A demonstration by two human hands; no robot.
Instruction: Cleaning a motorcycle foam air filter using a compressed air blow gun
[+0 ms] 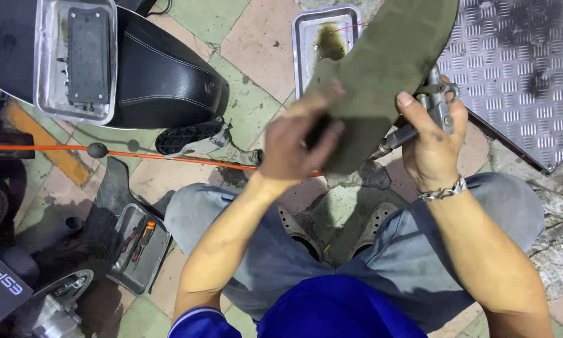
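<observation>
Cleaning step: your left hand [294, 147] grips the grey foam filter panel [381, 69] above your knees; your right hand [433, 134] holds the air blow gun [419, 122] against it. Next probably calls for steady aim.

floor [187, 19]: pink-green tiles, grimy | steel tread plate [519, 56] right

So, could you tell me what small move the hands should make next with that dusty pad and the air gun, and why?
Probably sweep the air gun in the right hand along the grey-green pad. The left hand already grips the pad's lower end, blurred as if moving; the gun sits against the pad's right edge, and the surface looks dusty.
</observation>
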